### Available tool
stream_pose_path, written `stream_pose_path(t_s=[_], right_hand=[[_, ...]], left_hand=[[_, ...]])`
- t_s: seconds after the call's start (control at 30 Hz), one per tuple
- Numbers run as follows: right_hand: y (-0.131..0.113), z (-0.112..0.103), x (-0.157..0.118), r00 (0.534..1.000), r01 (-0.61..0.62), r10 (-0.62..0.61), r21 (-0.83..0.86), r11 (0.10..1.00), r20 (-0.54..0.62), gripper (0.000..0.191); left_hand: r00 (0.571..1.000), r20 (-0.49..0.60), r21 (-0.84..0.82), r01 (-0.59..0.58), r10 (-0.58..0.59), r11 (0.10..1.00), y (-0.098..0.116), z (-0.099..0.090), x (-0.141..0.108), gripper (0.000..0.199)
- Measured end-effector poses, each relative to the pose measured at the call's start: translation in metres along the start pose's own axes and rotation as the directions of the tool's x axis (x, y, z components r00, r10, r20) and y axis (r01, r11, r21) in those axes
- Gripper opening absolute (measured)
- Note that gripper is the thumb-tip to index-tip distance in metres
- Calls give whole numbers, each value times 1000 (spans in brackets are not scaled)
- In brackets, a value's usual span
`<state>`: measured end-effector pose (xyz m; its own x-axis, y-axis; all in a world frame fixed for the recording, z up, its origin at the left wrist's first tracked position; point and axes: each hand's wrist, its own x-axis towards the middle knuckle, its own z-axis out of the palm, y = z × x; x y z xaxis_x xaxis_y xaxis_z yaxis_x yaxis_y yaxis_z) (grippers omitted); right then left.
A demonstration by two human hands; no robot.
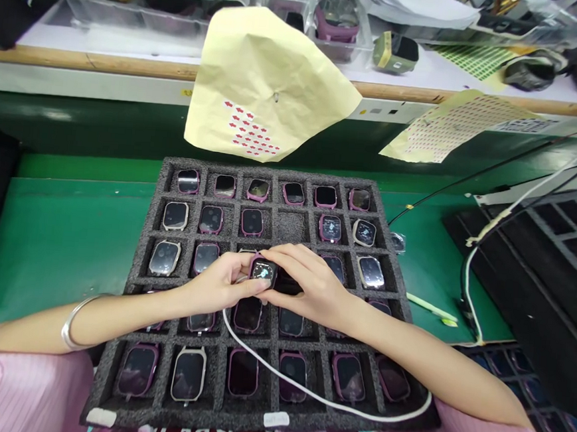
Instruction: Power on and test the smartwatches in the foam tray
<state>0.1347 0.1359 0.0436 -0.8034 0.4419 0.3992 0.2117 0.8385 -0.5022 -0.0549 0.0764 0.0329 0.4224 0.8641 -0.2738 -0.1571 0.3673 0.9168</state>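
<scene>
Over the middle of a black foam tray [272, 426], both hands meet around a smartwatch [264, 272] whose screen is lit with a watch face. My left hand [223, 279] grips its left side, the thumb on the lower part of the screen. From the right, my right hand [306, 280] closes its fingers and thumb on the watch's other edge. A white cable [304, 394] emerges below my left hand and loops over the front compartments; its end is hidden. Around the hands, compartments hold purple-framed watches [252, 222] and pale-framed ones [189, 373], mostly with dark screens.
Behind the tray, a shelf [130, 64] carries papers, plastic trays and a green watch [395, 53]. Yellow sticker sheets [274, 75] hang from its edge. At right lie a light-green pen-like stick [431, 308], stacked black foam trays [567, 228] and hanging cables.
</scene>
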Motion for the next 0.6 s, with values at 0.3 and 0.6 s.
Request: stream_pose_path(t_s=[0.3, 0.6], right_hand=[[-3, 0, -2, 1000, -5, 5, -27, 1000, 11, 37], [31, -36, 17, 983, -107, 114, 54, 993, -141, 36]], left_hand=[[1000, 10, 9, -23, 23, 1000, -5, 0, 1, 28], [997, 81, 66, 16, -22, 998, 6, -6, -7, 48]])
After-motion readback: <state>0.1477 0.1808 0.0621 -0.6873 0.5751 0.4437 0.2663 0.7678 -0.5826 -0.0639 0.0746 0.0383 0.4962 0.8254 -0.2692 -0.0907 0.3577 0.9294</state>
